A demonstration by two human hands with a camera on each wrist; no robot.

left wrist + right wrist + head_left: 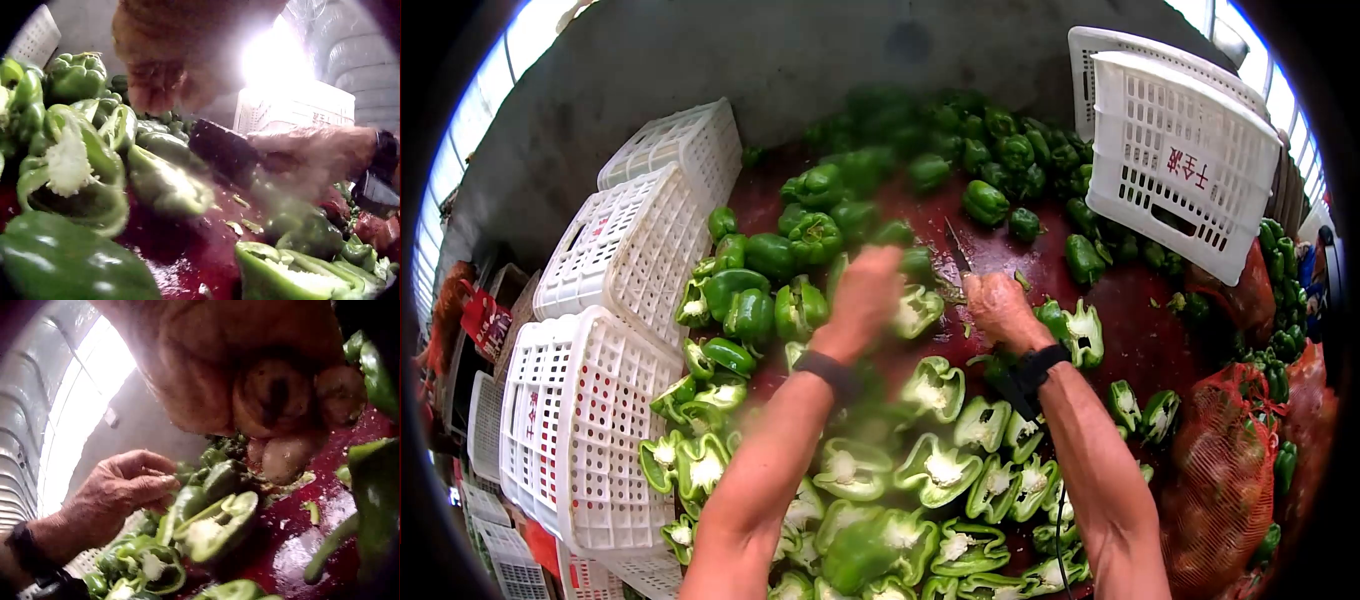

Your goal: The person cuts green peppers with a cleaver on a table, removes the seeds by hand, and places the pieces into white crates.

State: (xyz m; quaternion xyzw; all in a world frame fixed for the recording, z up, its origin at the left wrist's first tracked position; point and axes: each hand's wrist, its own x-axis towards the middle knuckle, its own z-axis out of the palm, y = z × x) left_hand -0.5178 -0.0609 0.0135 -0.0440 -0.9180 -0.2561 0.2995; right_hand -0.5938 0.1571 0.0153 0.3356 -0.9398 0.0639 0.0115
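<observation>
My right hand (1005,310) grips a knife (957,247), its blade pointing away over the dark red table. In the left wrist view the broad knife blade (222,149) sticks out from the right hand's curled fingers. Motion-blurred in the head view, my left hand (865,300) hovers over green bell peppers. From the right wrist, the left hand (125,487) shows bent fingers and thumb near the peppers, with nothing seen in its grasp. A cut pepper half (918,310), white seed core showing, lies between the hands.
Whole green peppers (810,235) pile up at the far side and left. Several halved peppers (940,470) spread nearest me. White plastic crates (590,420) line the left, with another crate (1180,150) at the far right. Red mesh sacks (1220,480) stand at the right.
</observation>
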